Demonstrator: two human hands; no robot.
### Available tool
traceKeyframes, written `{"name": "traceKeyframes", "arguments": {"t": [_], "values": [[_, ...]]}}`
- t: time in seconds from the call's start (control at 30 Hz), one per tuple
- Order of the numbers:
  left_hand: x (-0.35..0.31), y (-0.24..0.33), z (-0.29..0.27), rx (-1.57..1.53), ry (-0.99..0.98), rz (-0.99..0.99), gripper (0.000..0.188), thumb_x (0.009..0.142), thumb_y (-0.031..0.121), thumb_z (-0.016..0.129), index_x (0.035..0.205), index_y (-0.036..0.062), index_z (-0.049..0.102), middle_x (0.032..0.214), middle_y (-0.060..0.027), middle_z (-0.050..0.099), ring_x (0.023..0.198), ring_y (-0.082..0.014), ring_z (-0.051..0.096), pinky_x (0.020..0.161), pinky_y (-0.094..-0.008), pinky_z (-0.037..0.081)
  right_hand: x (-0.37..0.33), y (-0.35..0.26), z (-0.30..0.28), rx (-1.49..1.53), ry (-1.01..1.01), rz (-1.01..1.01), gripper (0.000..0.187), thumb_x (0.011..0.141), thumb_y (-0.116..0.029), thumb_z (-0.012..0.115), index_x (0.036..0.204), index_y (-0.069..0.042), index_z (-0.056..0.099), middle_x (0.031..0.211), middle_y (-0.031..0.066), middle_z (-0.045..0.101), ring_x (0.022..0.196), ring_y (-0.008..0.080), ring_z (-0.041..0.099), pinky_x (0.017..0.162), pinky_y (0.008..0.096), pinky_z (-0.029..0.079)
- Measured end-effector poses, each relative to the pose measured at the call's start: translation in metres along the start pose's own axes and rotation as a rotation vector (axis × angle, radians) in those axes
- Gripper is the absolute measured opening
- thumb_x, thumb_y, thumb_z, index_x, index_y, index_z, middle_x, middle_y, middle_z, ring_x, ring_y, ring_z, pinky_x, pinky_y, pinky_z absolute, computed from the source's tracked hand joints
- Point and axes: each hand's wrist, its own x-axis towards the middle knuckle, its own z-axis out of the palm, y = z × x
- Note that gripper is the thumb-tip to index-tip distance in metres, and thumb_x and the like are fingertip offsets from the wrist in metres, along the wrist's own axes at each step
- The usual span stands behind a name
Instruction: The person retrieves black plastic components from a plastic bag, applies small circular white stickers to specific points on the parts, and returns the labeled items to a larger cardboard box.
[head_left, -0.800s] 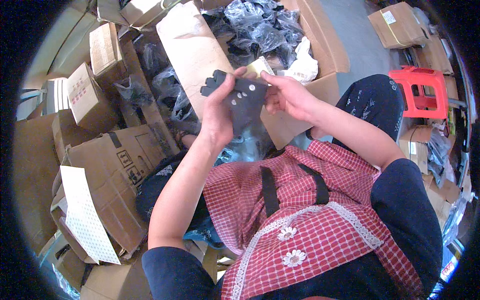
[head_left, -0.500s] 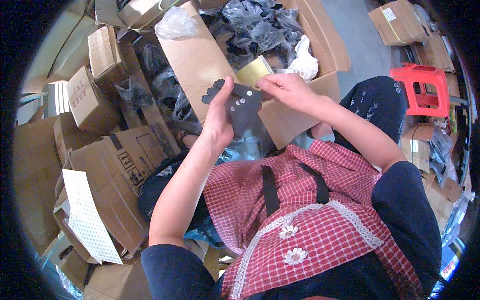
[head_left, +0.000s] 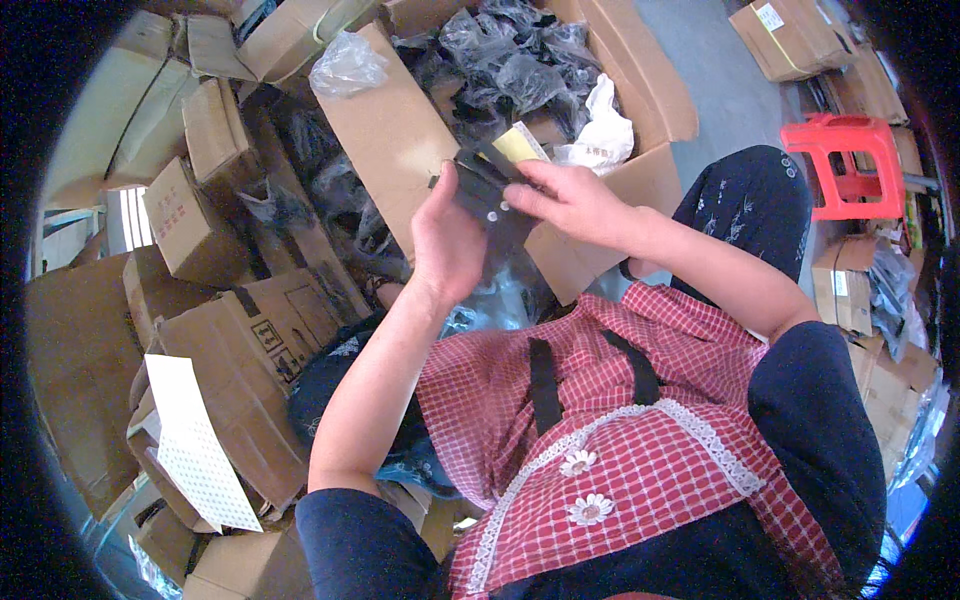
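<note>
My left hand (head_left: 447,248) is closed round a bundle of flat black pieces (head_left: 477,180), its thumb upright along the near left side. Small white round dots show on the bundle's lower part. At its right edge, my right hand (head_left: 588,207) pinches the bundle between thumb and fingers. What the pieces are I cannot make out. Just behind them a pale yellow sheet (head_left: 519,143) stands partly hidden by the bundle. Both hands are over the near side of an open cardboard box (head_left: 388,130) holding several black items in clear plastic bags (head_left: 520,78).
A white plastic bag (head_left: 603,128) lies in the box's right corner, and a clear bag (head_left: 348,63) rests on its left flap. Cartons (head_left: 205,225) crowd the left, one with a white dotted sheet (head_left: 200,440). A red plastic stool (head_left: 850,165) stands at right.
The bundle of black pieces has tilted and its pieces have fanned apart. My right fingers have moved from the yellow sheet's edge down onto the bundle. Fewer white dots show.
</note>
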Motion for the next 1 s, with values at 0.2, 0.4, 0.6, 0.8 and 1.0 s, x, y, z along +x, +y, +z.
{"name": "traceKeyframes", "arguments": {"t": [0.2,0.4,0.6,0.8,1.0], "values": [[0.001,-0.007,0.027,0.124,-0.081,-0.068,0.070,0.097,0.061,0.035,0.145,0.0107,0.035,0.142,-0.0111,0.044,0.128,-0.0299,0.044,0.107,-0.0489,0.032,-0.001,-0.009,-0.003,-0.048,0.019,0.035,0.086,0.067,-0.051,0.079,0.124,0.004,0.044,0.109,0.0289,0.062,0.105,0.0407,0.061,0.088,0.0451,0.050],[0.011,0.027,0.033,0.753,-0.158,-0.232,0.070,0.091,0.027,0.063,0.147,0.0034,0.029,0.143,-0.0108,0.045,0.126,-0.0258,0.049,0.104,-0.0442,0.042,0.009,-0.018,-0.033,0.004,-0.034,0.083,0.085,0.058,-0.014,0.074,0.133,0.001,0.037,0.112,0.0232,0.059,0.107,0.0340,0.060,0.088,0.0408,0.050],[0.095,0.167,-0.063,1.663,0.592,0.168,0.084,0.077,0.041,0.075,0.143,0.0024,0.039,0.137,-0.0223,0.050,0.121,-0.0355,0.051,0.103,-0.0454,0.041,0.035,-0.030,-0.064,0.641,0.074,0.248,0.080,0.055,0.006,0.048,0.134,-0.007,0.040,0.120,0.0094,0.051,0.097,0.0271,0.059,0.063,0.0375,0.059],[0.184,0.268,-0.117,2.348,0.873,0.496,0.081,0.073,0.033,0.074,0.143,0.0116,0.039,0.148,-0.0351,0.020,0.139,-0.0523,0.015,0.115,-0.0538,0.021,0.043,-0.041,-0.082,0.980,-0.014,0.277,0.071,0.056,0.005,0.044,0.127,0.000,0.049,0.115,0.0143,0.059,0.099,0.0319,0.065,0.076,0.0403,0.060],[0.190,0.201,-0.091,1.985,0.390,0.451,0.028,0.087,0.015,0.060,0.111,0.0018,0.066,0.120,-0.0189,0.064,0.108,-0.0332,0.063,0.098,-0.0470,0.046,0.047,-0.051,-0.104,1.171,-0.122,0.374,0.072,0.054,0.006,0.044,0.126,0.004,0.050,0.115,0.0206,0.060,0.099,0.0374,0.065,0.076,0.0473,0.060]]}}
